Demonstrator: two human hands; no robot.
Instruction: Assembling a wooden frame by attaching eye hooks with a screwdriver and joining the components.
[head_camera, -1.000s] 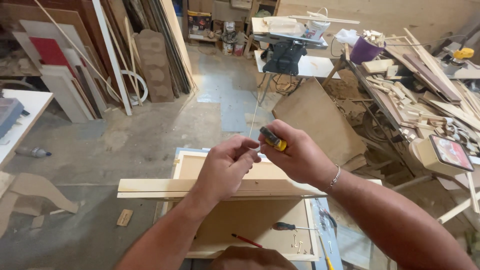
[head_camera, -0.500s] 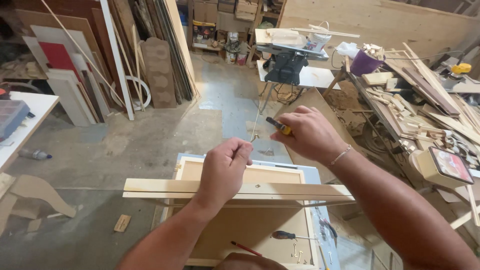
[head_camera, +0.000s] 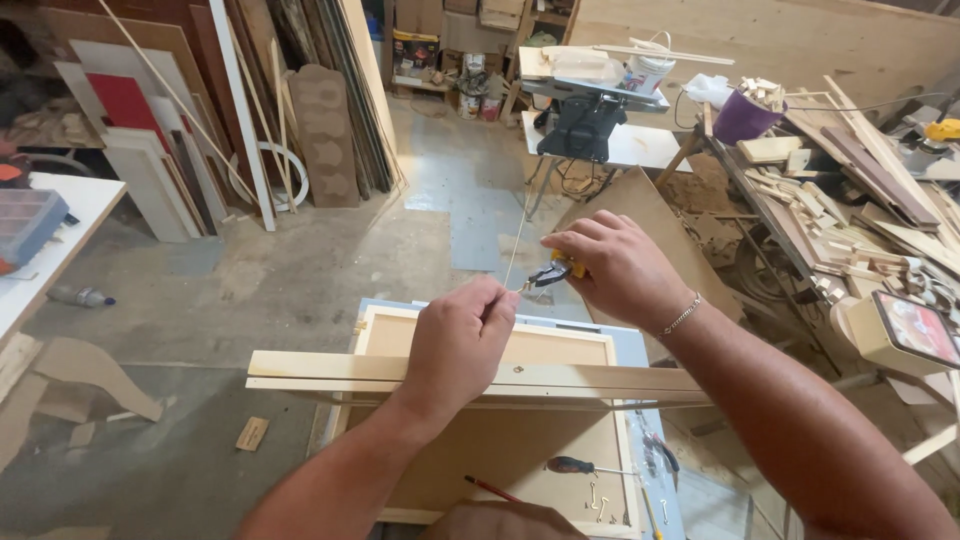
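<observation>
A wooden strip (head_camera: 560, 378) lies across the frame (head_camera: 600, 350) on the tabletop (head_camera: 635, 345), a screwdriver (head_camera: 585, 466) and pencil (head_camera: 490, 488) inside the frame, both hands above the strip.

Yellow-black screwdriver (head_camera: 556, 270), pale wooden strip (head_camera: 330, 370)

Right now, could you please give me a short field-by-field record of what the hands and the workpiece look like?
Setting: woodworking shop, concrete floor
Left hand: raised above the wooden strip, fingertips pinched by the tool's tip; anything held there is too small to tell
Right hand: closed around a yellow-and-black hand tool
Wooden strip: lies crosswise over the frame
Wooden frame: pale, rectangular, flat on a light blue surface
In the frame: dark-handled screwdriver, red pencil, small metal hooks
Right side: bench with wood offcuts
</observation>
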